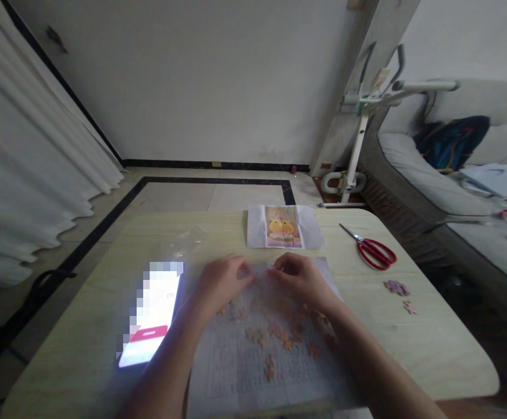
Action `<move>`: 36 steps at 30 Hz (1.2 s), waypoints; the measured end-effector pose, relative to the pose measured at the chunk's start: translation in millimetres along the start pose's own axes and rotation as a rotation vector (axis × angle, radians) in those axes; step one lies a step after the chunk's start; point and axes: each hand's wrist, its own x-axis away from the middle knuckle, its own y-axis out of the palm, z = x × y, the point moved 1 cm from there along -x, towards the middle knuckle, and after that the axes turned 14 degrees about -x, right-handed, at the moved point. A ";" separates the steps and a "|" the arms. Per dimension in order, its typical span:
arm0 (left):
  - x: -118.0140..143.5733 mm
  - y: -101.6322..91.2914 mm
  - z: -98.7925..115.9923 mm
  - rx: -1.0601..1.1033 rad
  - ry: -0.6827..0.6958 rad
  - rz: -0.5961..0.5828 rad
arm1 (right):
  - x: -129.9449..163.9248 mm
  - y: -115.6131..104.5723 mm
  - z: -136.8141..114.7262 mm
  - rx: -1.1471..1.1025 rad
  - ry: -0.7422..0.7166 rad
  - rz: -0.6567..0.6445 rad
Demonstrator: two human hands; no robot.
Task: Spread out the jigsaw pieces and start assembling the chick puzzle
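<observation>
My left hand [227, 277] is curled over the upper left of a printed paper sheet [222, 372]. Its thumb and fingers bend toward each other, and whatever they hold, if anything, is blurred. Opposite it, my right hand [300, 278] pinches a small pale piece [274, 269] near the sheet's top edge; its kind is too blurred to tell. Several loose jigsaw puzzle pieces [286, 340] lie scattered on the sheet below both hands. Beyond the hands is a creased paper with a yellow cartoon picture [282, 227].
A lit phone [151, 314] lies left of my left forearm, with a clear plastic bag [188, 241] behind it. Red-handled scissors [374, 251] and a small pile of puzzle pieces [396, 287] are at the right of the wooden table [436, 361]. A sofa [467, 238] stands beyond.
</observation>
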 end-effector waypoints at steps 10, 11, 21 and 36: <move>3.0 -2.4 9.0 0.062 0.113 -0.006 | -4.7 -4.9 -1.2 -0.071 -0.020 0.034; 2.9 -2.0 9.3 0.075 0.123 0.001 | -4.8 -4.9 -1.7 -0.080 -0.025 0.036; 3.5 -5.3 22.9 0.325 0.094 0.207 | -4.9 -4.3 -7.8 -0.205 -0.119 0.168; 4.5 -13.0 24.4 0.408 0.100 0.101 | 1.2 1.1 -12.4 -0.275 -0.093 0.078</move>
